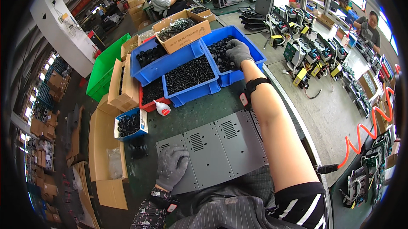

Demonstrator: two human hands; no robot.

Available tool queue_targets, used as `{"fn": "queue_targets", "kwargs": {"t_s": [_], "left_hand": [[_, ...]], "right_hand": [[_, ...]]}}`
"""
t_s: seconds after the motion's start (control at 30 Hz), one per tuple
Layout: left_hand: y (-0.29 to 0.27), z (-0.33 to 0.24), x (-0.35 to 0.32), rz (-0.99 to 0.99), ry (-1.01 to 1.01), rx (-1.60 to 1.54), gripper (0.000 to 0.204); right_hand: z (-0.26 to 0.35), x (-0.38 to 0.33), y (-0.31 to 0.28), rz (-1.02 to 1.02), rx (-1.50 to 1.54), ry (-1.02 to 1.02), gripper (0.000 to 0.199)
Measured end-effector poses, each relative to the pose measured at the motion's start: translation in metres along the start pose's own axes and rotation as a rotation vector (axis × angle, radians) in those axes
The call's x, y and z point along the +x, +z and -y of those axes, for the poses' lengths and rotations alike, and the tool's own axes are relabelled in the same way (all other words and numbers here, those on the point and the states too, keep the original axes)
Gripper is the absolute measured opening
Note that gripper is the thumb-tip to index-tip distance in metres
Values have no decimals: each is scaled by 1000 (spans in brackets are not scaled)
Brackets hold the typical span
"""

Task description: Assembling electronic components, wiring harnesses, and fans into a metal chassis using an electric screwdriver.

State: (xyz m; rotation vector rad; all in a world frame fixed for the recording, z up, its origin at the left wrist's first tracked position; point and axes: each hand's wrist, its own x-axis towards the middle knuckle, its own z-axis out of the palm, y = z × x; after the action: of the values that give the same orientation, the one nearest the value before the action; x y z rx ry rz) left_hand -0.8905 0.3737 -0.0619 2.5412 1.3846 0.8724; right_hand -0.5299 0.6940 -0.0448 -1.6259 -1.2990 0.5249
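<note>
Several grey sheet-metal panels [207,159] with vent slots and small holes lie side by side in front of me. My left hand [172,167], in a grey glove, rests on the leftmost panel with its fingers curled in; whatever they may hold is hidden. My right arm stretches forward over the panels. At its end my right hand [239,52], also gloved, reaches into the right blue bin [231,78], fingers bent down among small black round parts [219,52]. Its fingertips are partly hidden there.
Nearby stand a blue bin of black screws [190,75], a carton of small parts [178,31], a white squeeze bottle [162,108] and a small blue box [130,125]. An open carton [104,144] is at left, a coiled orange air hose [361,131] at right. Other people sit farther off.
</note>
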Motion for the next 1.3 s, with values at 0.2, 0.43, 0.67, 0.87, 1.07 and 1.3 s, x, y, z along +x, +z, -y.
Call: {"fn": "queue_targets", "kwargs": {"t_s": [0.2, 0.43, 0.67, 0.87, 1.07, 1.3], "left_hand": [[-1, 2, 0, -22, 18, -25, 14], [-1, 4, -3, 32, -42, -61, 16], [-1, 4, -7, 93, -8, 21, 26], [-7, 6, -3, 302, 58, 130, 67], [1, 14, 18, 435, 4, 32, 101], [32, 0, 53, 471, 8, 102, 113]], "right_hand": [[20, -23, -29, 62, 463, 114, 29], [29, -146, -68, 427, 369, 205, 26], [9, -239, -45, 522, -114, -261, 25], [42, -280, -14, 672, -186, -471, 24], [62, -293, -11, 772, -598, -636, 34], [44, -300, -56, 581, -692, -788, 88]]}}
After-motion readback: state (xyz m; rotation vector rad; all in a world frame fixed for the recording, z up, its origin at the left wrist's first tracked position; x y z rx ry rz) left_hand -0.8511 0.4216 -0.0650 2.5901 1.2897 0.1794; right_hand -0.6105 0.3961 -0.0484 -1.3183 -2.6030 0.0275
